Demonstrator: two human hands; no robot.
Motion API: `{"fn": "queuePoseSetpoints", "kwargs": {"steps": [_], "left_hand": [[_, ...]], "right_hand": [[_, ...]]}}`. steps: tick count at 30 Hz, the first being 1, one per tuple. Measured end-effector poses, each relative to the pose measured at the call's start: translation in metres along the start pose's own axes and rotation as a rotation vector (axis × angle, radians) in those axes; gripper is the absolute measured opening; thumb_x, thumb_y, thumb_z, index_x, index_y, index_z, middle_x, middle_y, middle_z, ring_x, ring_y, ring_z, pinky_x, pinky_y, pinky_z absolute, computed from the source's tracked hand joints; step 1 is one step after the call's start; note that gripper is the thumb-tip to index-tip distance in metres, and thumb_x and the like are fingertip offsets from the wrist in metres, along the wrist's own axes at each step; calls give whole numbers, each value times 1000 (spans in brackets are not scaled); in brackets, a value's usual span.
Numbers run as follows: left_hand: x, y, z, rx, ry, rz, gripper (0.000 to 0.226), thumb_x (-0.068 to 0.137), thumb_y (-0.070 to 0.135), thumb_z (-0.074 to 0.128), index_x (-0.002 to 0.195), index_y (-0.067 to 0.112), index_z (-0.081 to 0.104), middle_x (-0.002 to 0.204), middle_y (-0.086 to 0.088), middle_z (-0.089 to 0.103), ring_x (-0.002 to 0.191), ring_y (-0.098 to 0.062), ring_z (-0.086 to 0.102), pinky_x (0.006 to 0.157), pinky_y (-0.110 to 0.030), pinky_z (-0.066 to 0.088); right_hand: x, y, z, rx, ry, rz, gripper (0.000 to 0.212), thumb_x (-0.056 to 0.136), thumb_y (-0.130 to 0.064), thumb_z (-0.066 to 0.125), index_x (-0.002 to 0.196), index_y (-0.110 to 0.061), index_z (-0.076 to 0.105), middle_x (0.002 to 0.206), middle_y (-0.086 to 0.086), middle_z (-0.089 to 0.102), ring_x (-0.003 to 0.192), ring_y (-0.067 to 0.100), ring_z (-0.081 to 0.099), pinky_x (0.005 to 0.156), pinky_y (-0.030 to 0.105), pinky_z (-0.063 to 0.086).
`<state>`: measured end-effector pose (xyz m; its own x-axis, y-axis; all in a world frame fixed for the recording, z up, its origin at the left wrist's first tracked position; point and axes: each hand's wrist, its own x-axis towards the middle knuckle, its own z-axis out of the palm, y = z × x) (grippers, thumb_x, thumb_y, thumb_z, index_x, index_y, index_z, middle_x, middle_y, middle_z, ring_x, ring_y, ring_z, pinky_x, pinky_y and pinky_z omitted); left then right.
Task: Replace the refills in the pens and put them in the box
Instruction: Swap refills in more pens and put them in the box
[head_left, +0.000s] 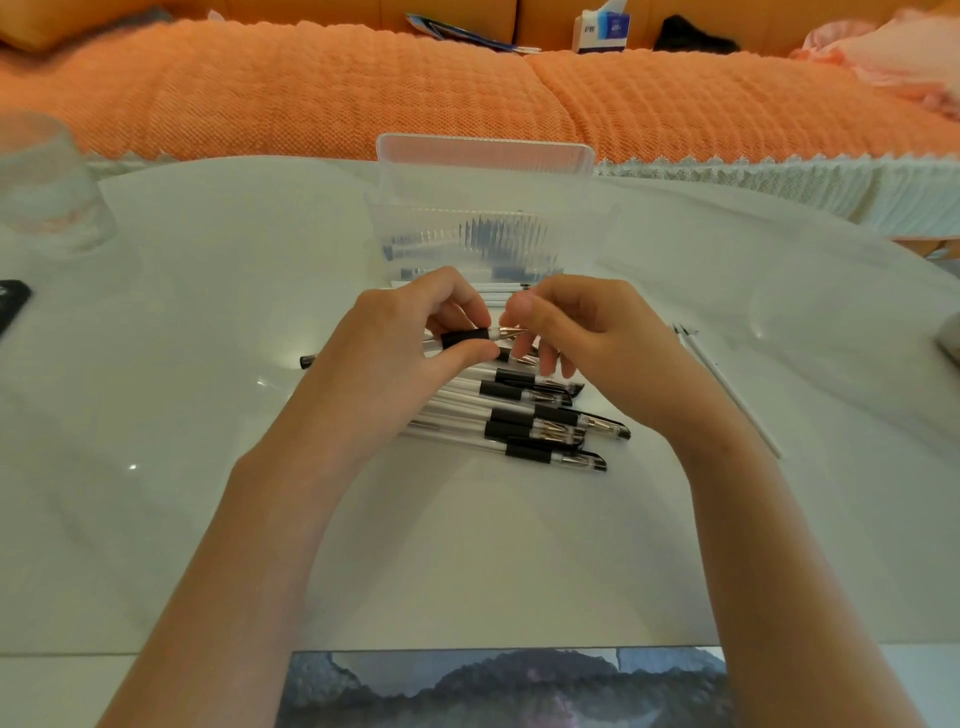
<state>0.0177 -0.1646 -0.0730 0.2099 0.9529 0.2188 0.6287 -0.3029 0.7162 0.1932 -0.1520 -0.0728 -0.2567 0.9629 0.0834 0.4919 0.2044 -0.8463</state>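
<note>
My left hand (415, 332) grips a clear pen by its black rubber grip (465, 339). My right hand (576, 327) pinches the metal tip end of the same pen (511, 331). Under and in front of both hands lies a pile of several clear pens with black grips and caps (530, 421). Behind the hands stands a clear ribbed plastic box (467, 234) with its lid up, holding some pens. White refills (727, 384) lie on the table to the right, and more white refills (498, 288) lie just before the box.
The white table (208, 364) carries a glass jar (47, 192) at far left and a black phone (10, 306) at the left edge. An orange sofa (467, 88) runs behind the table. A dark picture (498, 686) lies at the near edge.
</note>
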Motion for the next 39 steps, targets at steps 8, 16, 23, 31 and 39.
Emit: {"fn": "queuePoseSetpoints", "kwargs": {"steps": [8, 16, 23, 31, 39], "left_hand": [[-1, 3, 0, -4, -1, 25, 17, 79, 26, 73, 88, 26, 59, 82, 15, 66, 65, 17, 51, 63, 3, 32], [0, 0, 0, -12, 1, -1, 17, 78, 31, 73, 88, 29, 60, 81, 17, 66, 78, 9, 58, 67, -3, 38], [0, 1, 0, -64, -24, -67, 16, 94, 36, 50, 97, 28, 64, 80, 13, 68, 78, 0, 61, 67, -17, 45], [0, 0, -5, -59, 20, -99, 7, 84, 35, 65, 82, 31, 69, 71, 15, 66, 70, 1, 60, 67, -13, 43], [0, -1, -5, -64, 14, -82, 21, 91, 42, 51, 92, 30, 68, 80, 16, 68, 74, -4, 64, 69, -24, 46]], "right_hand": [[0, 0, 2, -33, -29, 7, 28, 95, -33, 52, 84, -12, 68, 68, -4, 68, 56, 1, 55, 57, 12, 42], [-1, -1, -1, 58, -56, -24, 5, 88, -20, 64, 89, -16, 67, 75, 0, 70, 62, 6, 60, 60, 15, 46], [0, -2, 0, 95, 30, -42, 4, 90, -16, 62, 88, -16, 65, 71, -3, 67, 60, 5, 59, 60, 14, 46], [0, -1, -2, 75, 76, -34, 4, 89, -19, 62, 87, -19, 66, 70, -5, 68, 60, 3, 58, 59, 13, 45], [1, -1, -4, 79, 137, -54, 6, 88, -15, 63, 85, -19, 65, 67, -7, 67, 59, 4, 59, 57, 14, 42]]}}
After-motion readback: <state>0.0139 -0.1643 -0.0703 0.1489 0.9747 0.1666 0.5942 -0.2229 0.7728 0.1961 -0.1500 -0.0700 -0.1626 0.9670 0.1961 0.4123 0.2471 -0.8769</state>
